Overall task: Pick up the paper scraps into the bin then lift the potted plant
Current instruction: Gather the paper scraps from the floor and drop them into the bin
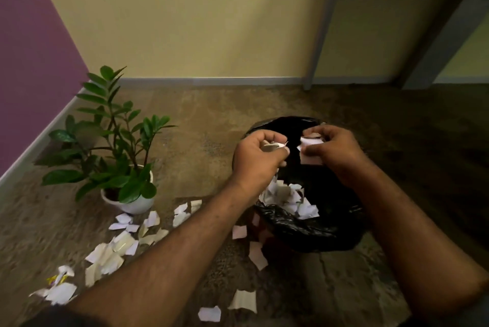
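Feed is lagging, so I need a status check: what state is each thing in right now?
left hand: grips paper scraps over the bin
right hand: pinches a paper scrap over the bin
bin: black-lined, open, partly filled with scraps
floor scraps: many still scattered
potted plant: upright on floor, untouched

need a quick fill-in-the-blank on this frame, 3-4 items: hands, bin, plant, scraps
1. Both the left hand and the right hand hold paper scraps above the ____.
2. The bin is lined with a ____ plastic bag.
3. The potted plant stands in a ____ pot on the floor, to the left of the bin.
4. Loose paper scraps lie on the ____ between plant and bin.

Missing words: bin; black; white; floor
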Demonstrator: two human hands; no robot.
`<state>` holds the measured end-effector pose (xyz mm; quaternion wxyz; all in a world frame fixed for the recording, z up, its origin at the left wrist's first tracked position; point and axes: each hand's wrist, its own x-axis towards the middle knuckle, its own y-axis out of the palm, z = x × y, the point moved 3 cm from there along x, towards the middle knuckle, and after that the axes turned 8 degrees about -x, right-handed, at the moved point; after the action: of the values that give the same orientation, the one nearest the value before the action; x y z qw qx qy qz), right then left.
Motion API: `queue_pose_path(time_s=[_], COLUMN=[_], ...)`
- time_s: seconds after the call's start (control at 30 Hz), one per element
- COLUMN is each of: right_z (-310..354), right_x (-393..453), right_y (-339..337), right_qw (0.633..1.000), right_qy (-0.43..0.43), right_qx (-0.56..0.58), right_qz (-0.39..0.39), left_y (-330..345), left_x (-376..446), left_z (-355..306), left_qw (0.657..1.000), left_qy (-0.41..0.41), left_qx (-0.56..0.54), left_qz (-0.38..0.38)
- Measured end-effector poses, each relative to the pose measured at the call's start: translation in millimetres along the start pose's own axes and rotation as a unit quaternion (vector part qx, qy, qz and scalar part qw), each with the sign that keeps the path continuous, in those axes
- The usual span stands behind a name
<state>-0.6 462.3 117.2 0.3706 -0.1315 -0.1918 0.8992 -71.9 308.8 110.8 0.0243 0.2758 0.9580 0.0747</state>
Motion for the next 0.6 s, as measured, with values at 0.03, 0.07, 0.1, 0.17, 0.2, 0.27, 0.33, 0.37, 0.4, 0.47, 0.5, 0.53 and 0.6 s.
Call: queue_pose_path(time_s=[0.03,0.07,0.1,0.17,0.2,0.27,0.33,0.37,0.4,0.47,0.5,0.53,0.6], right_z=[-4.4,-7.7,-10.2,-13.3,-13.9,-13.9,-12.7,-11.3,-9.3,-3.9,-0.2,4.5,17.9], right_x=[1.3,2.2,2.5,1.6,1.2,0.6,1.6,2.5,3.7,5.9,6.0,5.2,0.8], right_y=[-3.2,-4.9,-5.4,-4.0,-2.4,0.8,5.0,7.6,10.9,19.5,24.6,30.8,45.3], right_qw=[1.000,0.999,0.998,0.995,0.992,0.986,0.982,0.980,0.978,0.975,0.974,0.973,0.969], right_qy=[0.010,0.017,0.023,0.043,0.049,0.054,0.056,0.056,0.054,0.047,0.039,0.023,-0.031], right_qx=[-0.022,-0.043,-0.059,-0.082,-0.098,-0.142,-0.172,-0.184,-0.197,-0.218,-0.224,-0.229,-0.239], right_qz=[0.001,0.008,0.018,0.043,0.056,0.066,0.054,0.042,0.026,-0.002,-0.014,-0.026,-0.051], left_y=[6.4,11.5,14.8,15.2,13.1,6.8,-0.7,-4.6,-8.7,-17.1,-21.4,-26.2,-39.6], left_x=[2.0,3.9,5.2,5.6,5.1,3.7,1.6,1.1,0.7,0.5,0.2,-0.7,-3.1], left_z=[0.2,0.7,1.2,3.0,4.1,7.3,10.5,11.7,12.7,13.1,11.7,9.6,5.8], left_qw=[1.000,0.999,0.997,0.993,0.991,0.989,0.988,0.988,0.990,0.994,0.996,0.998,0.998], left_qy=[-0.015,-0.033,-0.050,-0.077,-0.084,-0.089,-0.087,-0.084,-0.077,-0.049,-0.027,-0.002,0.046], left_qx=[0.006,0.015,0.027,0.058,0.071,0.086,0.095,0.093,0.085,0.063,0.053,0.043,0.033], left_qz=[0.018,0.038,0.054,0.072,0.076,0.078,0.085,0.087,0.088,0.078,0.068,0.055,0.028])
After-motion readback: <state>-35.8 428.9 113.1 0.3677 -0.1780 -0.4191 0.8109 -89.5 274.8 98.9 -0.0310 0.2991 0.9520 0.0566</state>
